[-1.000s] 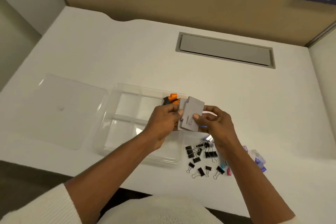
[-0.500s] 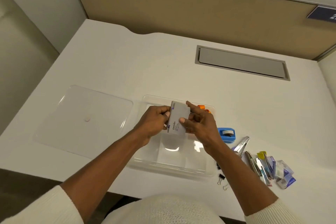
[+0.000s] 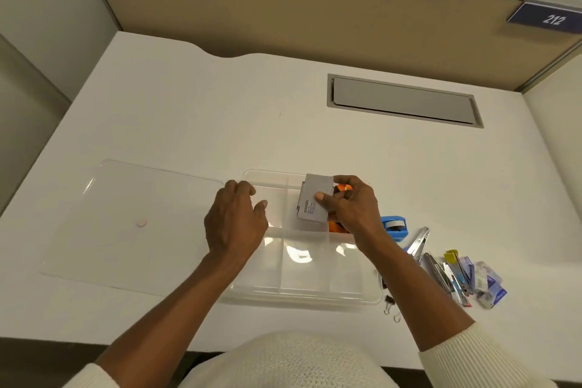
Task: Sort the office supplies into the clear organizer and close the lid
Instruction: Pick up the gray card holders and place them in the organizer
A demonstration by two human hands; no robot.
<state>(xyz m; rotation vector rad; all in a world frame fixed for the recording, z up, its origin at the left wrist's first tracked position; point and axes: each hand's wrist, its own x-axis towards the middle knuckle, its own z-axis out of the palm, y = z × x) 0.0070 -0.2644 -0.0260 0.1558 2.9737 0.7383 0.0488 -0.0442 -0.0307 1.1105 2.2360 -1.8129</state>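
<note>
- The left hand (image 3: 236, 224) has let go of the grey card box (image 3: 315, 198). Half a second ago both hands held it; now the left hand is apart from it, fingers loosely curled and holding nothing, over the left edge of the clear organizer (image 3: 302, 293).
- The right hand (image 3: 352, 208) alone keeps the grey card box, with the thumb pressed on its front face and the fingers closed behind it. The box is tilted, over the upper middle compartment.
- Orange pieces (image 3: 337, 225) already lie in the upper right compartment, partly hidden by the right hand.
- I judge that the box is about to be put down into a compartment; it is not yet resting inside.
- Much remains to sort: a blue tape dispenser (image 3: 395, 227), a staple remover (image 3: 419, 244), small packets (image 3: 485, 283) and a few binder clips (image 3: 390, 302) lie on the desk (image 3: 220, 123), right of the organizer.
- The lid (image 3: 126, 224) lies flat, open, to the left, so closing comes last.
</note>
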